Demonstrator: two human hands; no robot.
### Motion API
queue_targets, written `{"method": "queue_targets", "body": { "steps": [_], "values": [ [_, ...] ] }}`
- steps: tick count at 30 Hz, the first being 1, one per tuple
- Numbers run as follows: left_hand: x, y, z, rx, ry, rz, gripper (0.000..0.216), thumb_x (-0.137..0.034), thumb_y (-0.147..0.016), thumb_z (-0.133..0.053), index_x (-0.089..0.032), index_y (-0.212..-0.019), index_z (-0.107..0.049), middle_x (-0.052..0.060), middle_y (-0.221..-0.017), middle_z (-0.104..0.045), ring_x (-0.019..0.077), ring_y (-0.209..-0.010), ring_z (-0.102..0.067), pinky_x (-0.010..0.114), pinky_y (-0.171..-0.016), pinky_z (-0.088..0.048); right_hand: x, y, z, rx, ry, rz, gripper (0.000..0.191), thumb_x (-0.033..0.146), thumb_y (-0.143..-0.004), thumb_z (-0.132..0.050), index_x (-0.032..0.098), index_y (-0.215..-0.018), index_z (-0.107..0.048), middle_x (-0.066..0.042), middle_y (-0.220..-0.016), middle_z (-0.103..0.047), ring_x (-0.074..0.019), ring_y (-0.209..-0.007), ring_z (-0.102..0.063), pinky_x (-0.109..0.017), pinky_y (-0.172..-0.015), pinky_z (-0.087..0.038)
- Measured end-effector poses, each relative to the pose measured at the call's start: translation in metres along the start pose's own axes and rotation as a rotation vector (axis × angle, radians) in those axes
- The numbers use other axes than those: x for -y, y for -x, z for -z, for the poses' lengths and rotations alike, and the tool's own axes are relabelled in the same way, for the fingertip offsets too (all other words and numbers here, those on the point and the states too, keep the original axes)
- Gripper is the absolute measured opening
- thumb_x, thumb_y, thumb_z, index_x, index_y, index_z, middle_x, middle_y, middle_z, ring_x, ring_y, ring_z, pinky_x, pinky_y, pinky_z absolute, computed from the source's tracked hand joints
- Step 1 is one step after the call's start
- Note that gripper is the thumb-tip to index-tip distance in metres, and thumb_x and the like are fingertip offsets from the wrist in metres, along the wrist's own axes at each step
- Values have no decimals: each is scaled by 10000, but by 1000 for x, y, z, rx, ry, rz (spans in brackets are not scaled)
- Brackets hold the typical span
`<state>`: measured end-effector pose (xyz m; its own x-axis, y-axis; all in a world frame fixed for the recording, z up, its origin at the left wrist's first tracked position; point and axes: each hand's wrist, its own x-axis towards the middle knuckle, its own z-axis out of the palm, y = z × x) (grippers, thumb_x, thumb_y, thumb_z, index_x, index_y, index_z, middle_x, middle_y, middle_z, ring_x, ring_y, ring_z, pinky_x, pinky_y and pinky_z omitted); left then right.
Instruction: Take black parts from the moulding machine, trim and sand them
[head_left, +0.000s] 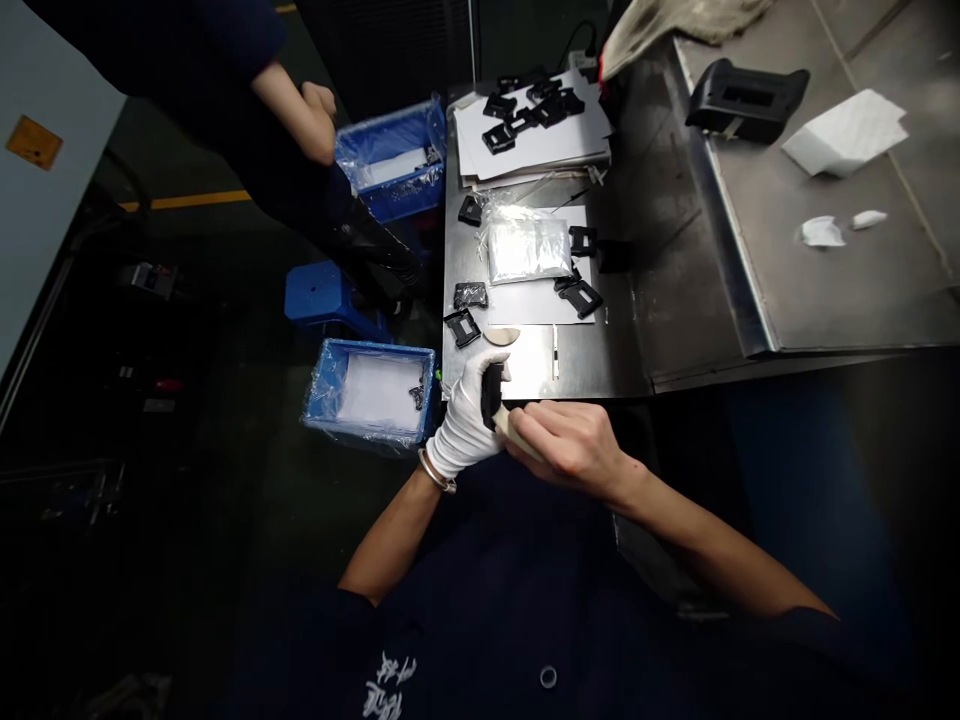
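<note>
My left hand (466, 420), in a white glove, is closed around a small black plastic part (491, 392) at the near edge of the metal table (637, 330). My bare right hand (571, 442) pinches a pale, flat tool (516, 432) whose tip meets the black part. Just beyond lie a tan half-round piece (501, 336), a thin pen-like stick (555, 350) and a black frame-shaped part (462, 327). A clear plastic bag (529, 248) rests on white paper with more black parts (581, 297) beside it.
Another person's arm (296, 110) in a dark sleeve reaches in at the upper left. Two blue lined bins (373, 392) (391, 160) and a blue stool (330, 297) stand left of the table. Several black parts lie on stacked paper (534, 125). A black housing (746, 100) and white tissue (846, 132) sit on the raised right surface.
</note>
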<state>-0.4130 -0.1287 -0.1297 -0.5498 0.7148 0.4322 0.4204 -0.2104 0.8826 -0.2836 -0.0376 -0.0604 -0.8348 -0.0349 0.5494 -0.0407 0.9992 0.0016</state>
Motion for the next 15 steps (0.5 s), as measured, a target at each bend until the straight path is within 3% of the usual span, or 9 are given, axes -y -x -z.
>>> {"method": "queue_targets", "body": {
  "steps": [9, 15],
  "values": [
    [-4, -5, -2, -42, -5, -9, 487, -148, -820, -597, -224, -1291, -499, 76, -1169, -606, 165, -917, -580, 358, -894, -518, 3, -6, -1, -24, -27, -92, 231, 248, -952, -612, 165, -739, -580, 40, -601, -514, -79, -532, -410, -291, -538, -275],
    [-6, -10, -7, -112, -12, 24, 436, -158, -850, -586, -251, -1271, -526, 52, -1132, -622, 171, -914, -581, 367, -909, -513, 8, -7, -5, -23, -26, -184, 243, 260, -950, -615, 178, -728, -559, 36, -611, -533, -83, -528, -435, -291, -533, -267]
  ]
}}
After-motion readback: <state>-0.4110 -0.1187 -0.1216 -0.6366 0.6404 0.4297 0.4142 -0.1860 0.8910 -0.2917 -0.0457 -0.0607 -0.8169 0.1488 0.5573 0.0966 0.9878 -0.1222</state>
